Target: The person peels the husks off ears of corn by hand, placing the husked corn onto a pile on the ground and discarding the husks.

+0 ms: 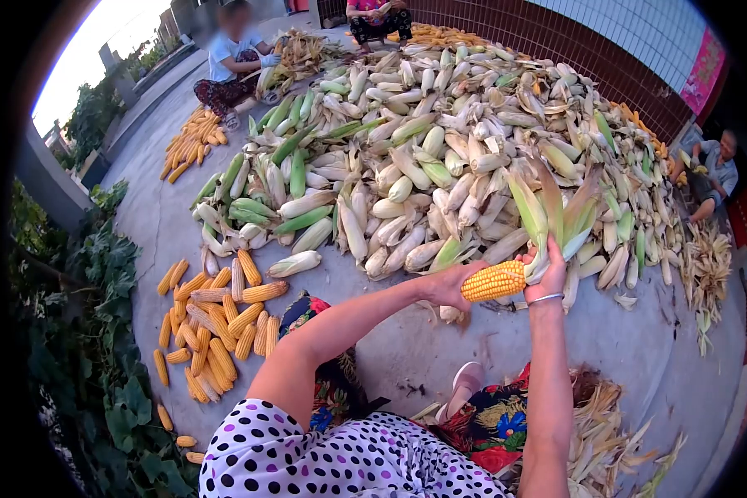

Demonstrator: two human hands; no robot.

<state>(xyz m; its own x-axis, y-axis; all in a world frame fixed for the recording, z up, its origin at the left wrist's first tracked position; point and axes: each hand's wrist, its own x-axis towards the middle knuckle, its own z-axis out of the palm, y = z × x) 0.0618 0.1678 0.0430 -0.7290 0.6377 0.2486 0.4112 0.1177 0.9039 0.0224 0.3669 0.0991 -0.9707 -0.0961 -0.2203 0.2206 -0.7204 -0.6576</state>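
Note:
A yellow corn cob (494, 282) is held out between my two hands, its kernels bare and its green and brown husk (548, 212) peeled back at the right end. My right hand (546, 270) is closed round the husk at the cob's base. At the cob's other end is my left hand (455, 285), its fingers curled against the tip. Just beyond them lies a big heap of unhusked corn (440, 166). Husked cobs (216, 324) lie in a pile on the ground to my left.
Loose husks (602, 432) lie by my right leg. One person (232, 62) sits at the upper left beside more cobs (192, 141), another (379, 18) at the top, a third (714, 170) at the far right. Green plants (100, 349) border the left side.

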